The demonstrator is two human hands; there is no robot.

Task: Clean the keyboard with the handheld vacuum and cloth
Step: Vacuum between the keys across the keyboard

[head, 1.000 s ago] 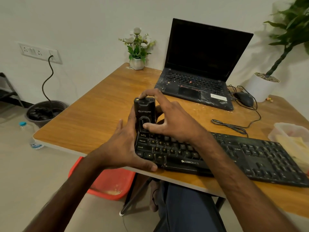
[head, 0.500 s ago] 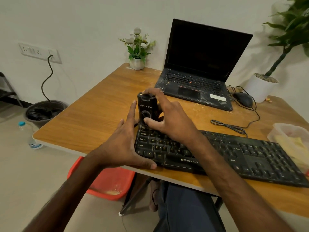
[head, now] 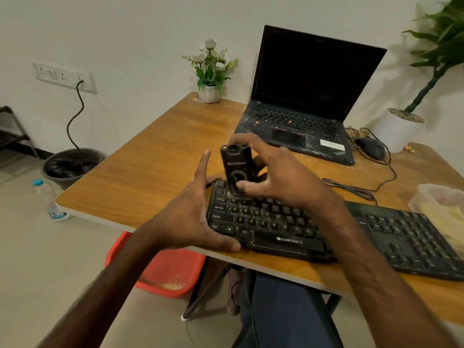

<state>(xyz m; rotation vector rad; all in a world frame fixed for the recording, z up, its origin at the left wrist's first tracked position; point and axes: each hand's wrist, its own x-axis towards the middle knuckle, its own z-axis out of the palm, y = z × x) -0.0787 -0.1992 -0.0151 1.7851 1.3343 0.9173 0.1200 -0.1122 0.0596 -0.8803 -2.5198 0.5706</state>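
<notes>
Gripping the black handheld vacuum (head: pixel 237 167) from behind, the right hand (head: pixel 283 177) held it nearly upright, its lower end on the top left corner of the black keyboard (head: pixel 288 241), with the thumb curled across its front by a round button. The logo on the vacuum's body was too blurred to read. The left hand (head: pixel 185 217) was spread wide, its thumb along the keyboard's near edge and its fingers straight beside the vacuum; whether they touched it I could not tell. The keyboard lay at the near edge of the wooden table (head: pixel 150 167) and bore "ZEBRONICS" in white below the space bar, with Caps Lock, Shift, Ctrl and Alt legible at its left. Behind it an open laptop (head: pixel 301 96), screen dark, showed a ThinkPad mark at its corner.
</notes>
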